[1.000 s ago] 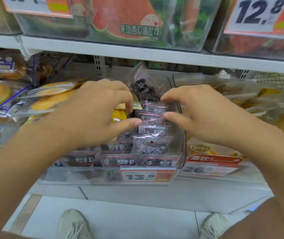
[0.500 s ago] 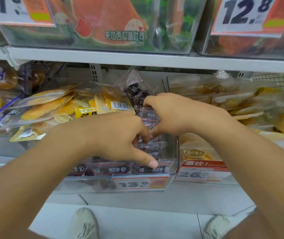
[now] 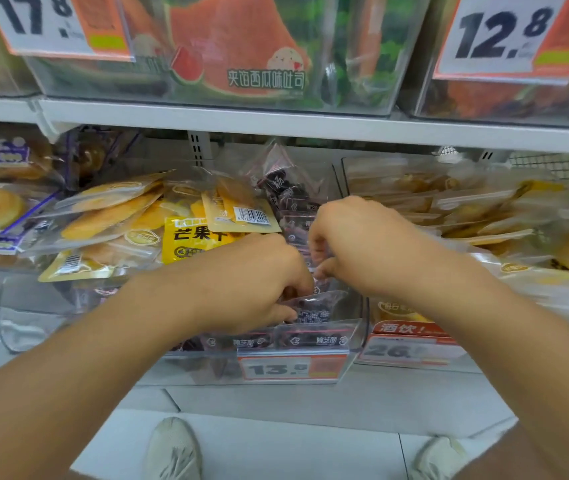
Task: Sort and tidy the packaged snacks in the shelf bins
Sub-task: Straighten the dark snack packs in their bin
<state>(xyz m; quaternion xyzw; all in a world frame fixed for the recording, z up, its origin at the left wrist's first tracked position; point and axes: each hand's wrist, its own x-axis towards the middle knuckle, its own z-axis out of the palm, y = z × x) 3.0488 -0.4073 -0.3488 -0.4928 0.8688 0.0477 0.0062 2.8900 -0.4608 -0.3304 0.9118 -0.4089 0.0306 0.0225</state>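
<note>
since earlier frame left hand (image 3: 252, 289) slid lower into clear bin (image 3: 352, 341), right hand (image 3: 362, 251) stayed just above it. left fingers curled, pinched dark snack packet (image 3: 314, 308) near bin front. right fingers curled down among stacked dark packets (image 3: 297, 216); exact grip could not be told. yellow mango packets (image 3: 193, 237) lay left of them, on shelf.

I see a white metal shelf board (image 3: 310, 124) running across the upper frame, with a slotted upright (image 3: 200, 148) behind it at centre. Along the bottom lies a pale tiled floor (image 3: 293, 448) with thin grout lines. Lighting is even and soft throughout.
</note>
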